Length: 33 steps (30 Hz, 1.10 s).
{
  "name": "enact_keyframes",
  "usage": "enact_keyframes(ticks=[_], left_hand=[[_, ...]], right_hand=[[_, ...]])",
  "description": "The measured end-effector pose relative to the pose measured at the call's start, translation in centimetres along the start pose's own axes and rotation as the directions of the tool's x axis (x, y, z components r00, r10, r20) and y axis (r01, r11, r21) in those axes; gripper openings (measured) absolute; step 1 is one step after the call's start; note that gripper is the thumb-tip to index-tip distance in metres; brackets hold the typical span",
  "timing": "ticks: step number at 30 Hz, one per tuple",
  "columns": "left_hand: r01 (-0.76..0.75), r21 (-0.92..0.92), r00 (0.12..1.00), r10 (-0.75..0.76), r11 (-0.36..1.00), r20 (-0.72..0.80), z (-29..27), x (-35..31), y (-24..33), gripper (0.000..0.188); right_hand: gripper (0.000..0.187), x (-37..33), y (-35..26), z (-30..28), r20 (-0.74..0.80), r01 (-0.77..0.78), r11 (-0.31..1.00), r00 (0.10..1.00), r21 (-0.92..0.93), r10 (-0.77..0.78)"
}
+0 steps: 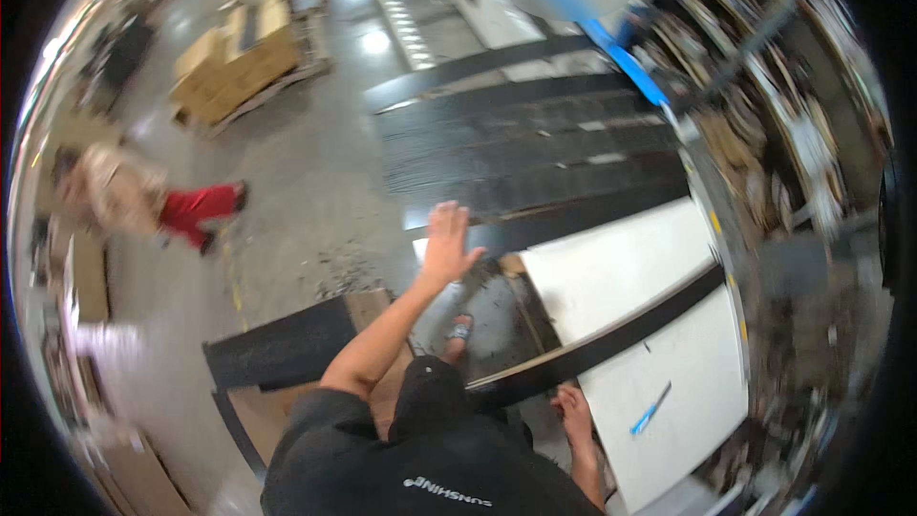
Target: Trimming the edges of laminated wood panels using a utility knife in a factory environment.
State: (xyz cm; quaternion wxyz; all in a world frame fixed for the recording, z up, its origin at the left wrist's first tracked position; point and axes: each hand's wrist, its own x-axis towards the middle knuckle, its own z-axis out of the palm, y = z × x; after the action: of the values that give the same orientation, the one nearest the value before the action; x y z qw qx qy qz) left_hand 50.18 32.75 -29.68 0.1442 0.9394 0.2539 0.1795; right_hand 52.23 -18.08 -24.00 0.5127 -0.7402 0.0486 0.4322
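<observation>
My left hand (445, 244) is stretched out flat, thumb apart, at the left end of a dark strip (583, 222) with nothing gripped in it. A narrower black strip (611, 344) with a tan edge lies slantwise across a white board (688, 363). My right hand (573, 411) is beside the board's left edge, just below the black strip. Its fingers are curled; whether they hold anything is hidden. A blue-handled knife (650, 411) lies on the board to the right of that hand. Beyond my left hand, several dark panels (516, 153) lie side by side.
Cardboard with black pieces (282, 342) is at my left. Dark scraps (346, 268) litter the floor. A person in red trousers (199, 210) is farther left, near a cardboard box (239, 55). A blue bar (630, 67) crosses the far side; racks of stacked sheets (802, 143) stand at right.
</observation>
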Motion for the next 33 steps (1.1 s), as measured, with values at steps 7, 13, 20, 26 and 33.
enact_keyframes(ticks=[7, 13, 20, 26, 33], left_hand=[[-0.060, 0.090, 0.994, 0.052, 0.994, 0.092, -3.4, 5.6, 1.2, 0.102], [-0.208, 0.099, 0.971, 0.193, 0.973, 0.143, -2.0, 4.6, 2.8, 0.088], [-0.186, -0.096, 0.966, 0.200, 0.978, 0.166, -0.9, 0.9, 2.0, 0.106], [-0.195, -0.132, 0.948, 0.221, 0.972, 0.227, -1.1, 0.1, 3.0, 0.118], [-0.051, 0.022, 0.909, 0.037, 0.998, 0.415, -1.4, -1.3, 2.9, 0.089]], right_hand=[[0.036, -1.4, -2.6, 5.8, -0.050, 0.040, 0.998, 0.998, 0.043, -0.038], [0.035, 0.7, -1.9, 8.3, -0.119, 0.124, 0.977, 0.987, 0.171, -0.105], [0.033, 5.5, -5.1, 11.2, -0.115, 0.197, 0.970, 0.977, 0.144, -0.181], [0.032, 7.7, -5.2, 11.4, -0.024, 0.176, 0.947, 0.984, 0.271, -0.176], [0.054, 11.7, -6.3, 13.0, 0.023, 0.120, 0.917, 0.990, 0.380, -0.139]])
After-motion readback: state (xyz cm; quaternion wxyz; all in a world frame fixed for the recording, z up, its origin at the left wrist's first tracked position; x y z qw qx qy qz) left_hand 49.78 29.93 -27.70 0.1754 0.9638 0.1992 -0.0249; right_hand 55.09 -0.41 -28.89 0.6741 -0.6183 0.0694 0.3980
